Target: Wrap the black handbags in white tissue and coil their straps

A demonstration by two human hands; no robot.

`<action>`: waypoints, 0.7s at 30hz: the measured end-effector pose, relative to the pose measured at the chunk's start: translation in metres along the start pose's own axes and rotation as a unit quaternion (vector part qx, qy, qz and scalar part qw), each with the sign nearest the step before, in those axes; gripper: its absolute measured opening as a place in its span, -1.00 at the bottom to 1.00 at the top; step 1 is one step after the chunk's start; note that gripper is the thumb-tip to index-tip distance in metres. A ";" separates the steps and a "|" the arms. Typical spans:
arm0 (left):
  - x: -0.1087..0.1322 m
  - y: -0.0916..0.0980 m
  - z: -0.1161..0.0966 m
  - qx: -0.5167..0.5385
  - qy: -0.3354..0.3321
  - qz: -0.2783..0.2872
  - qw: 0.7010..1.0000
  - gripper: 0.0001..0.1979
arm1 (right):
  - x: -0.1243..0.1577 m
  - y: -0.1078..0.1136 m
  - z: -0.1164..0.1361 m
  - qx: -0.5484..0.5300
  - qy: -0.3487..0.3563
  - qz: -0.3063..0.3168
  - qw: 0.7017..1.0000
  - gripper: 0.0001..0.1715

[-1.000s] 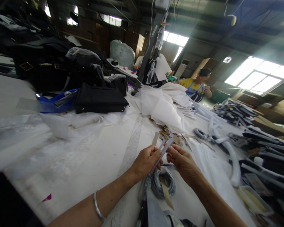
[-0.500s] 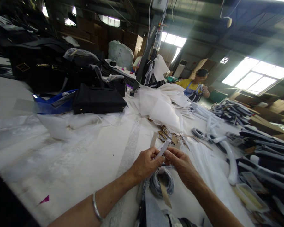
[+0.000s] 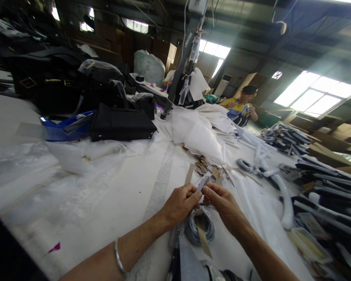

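Observation:
Both hands meet over the white table, low and right of centre. My left hand (image 3: 183,201) pinches a narrow light grey-white strip (image 3: 203,182) between thumb and fingers. My right hand (image 3: 220,197) is closed at the strip's right side, its thumb and fingertips pinching there. Right below the hands lies a coiled strap wrapped in clear plastic (image 3: 212,230), with a tan paper strip (image 3: 204,238) across it. Just beyond the fingers is a pile of small tan and brown tags (image 3: 206,166).
White sheets (image 3: 201,132) are heaped behind the tags. A black handbag (image 3: 123,124) stands at left by a blue plastic bag (image 3: 66,128). Wrapped straps (image 3: 327,195) and a clear tray (image 3: 310,244) lie at right. A co-worker in yellow (image 3: 240,105) is across the table.
The strip has tilted and dropped slightly between my fingers, and my left hand has shifted a little. Both hands keep their hold. The co-worker's arm has moved slightly.

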State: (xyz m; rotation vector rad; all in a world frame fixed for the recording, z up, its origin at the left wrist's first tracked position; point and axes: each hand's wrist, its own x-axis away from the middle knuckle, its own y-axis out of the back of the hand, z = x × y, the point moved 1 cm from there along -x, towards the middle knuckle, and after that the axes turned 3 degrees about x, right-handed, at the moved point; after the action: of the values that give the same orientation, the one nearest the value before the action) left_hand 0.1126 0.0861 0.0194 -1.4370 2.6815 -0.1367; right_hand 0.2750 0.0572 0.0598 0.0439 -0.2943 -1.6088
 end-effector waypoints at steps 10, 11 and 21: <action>-0.001 0.002 -0.001 -0.006 -0.012 0.008 1.000 -0.65 | 0.001 0.001 -0.003 -0.018 -0.002 -0.003 1.000 -0.59; 0.000 0.002 -0.002 -0.036 -0.022 0.000 0.999 -0.67 | 0.000 0.001 -0.002 -0.011 -0.004 -0.010 1.000 -0.59; 0.001 0.005 -0.003 -0.164 -0.040 -0.019 0.986 -0.71 | -0.017 0.025 -0.013 0.006 0.016 -0.126 0.992 -0.64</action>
State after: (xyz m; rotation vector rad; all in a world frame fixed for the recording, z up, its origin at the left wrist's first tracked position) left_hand 0.1078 0.0877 0.0219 -1.5373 2.7040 0.3690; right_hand 0.3033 0.0708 0.0505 0.1204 -0.2814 -1.8554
